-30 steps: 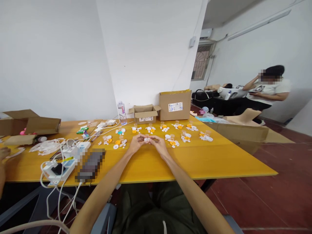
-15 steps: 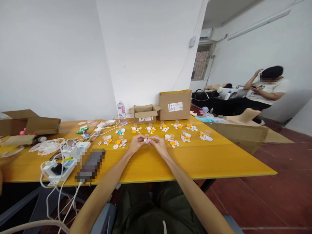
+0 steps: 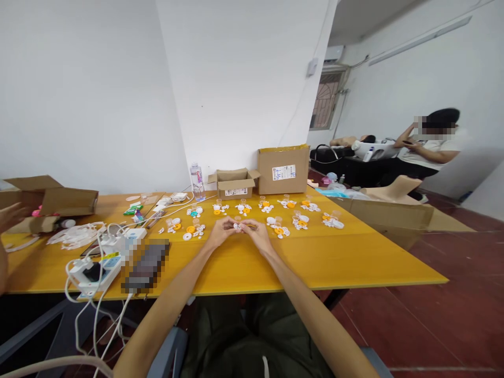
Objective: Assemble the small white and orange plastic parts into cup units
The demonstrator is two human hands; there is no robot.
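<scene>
Cardboard boxes: three [image 3: 282,169] [image 3: 233,183] [image 3: 47,199]. Water bottle [image 3: 196,181]: one. Power strip [image 3: 96,271]: one. Yellow table [image 3: 334,257]: one.

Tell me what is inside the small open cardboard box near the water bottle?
The small open box shows raised flaps and a label on its front. Its inside cannot be seen: the front wall hides it. The water bottle stands left of it.

The desk [image 3: 334,262] is bright yellow-orange. The little piece [image 3: 237,226] between the left hand [image 3: 221,232] and the right hand [image 3: 258,234] is white. Small parts [image 3: 275,218] lie in bunches on the desk, white and orange, and one bunch [image 3: 193,212] has some teal. The boxes [image 3: 282,169] are plain brown with white labels. The power strip [image 3: 96,272] is white with a yellow sticker, and its cords [image 3: 84,320] are white. The floor [image 3: 444,325] is dark red. The walls [image 3: 79,89] are white.
</scene>
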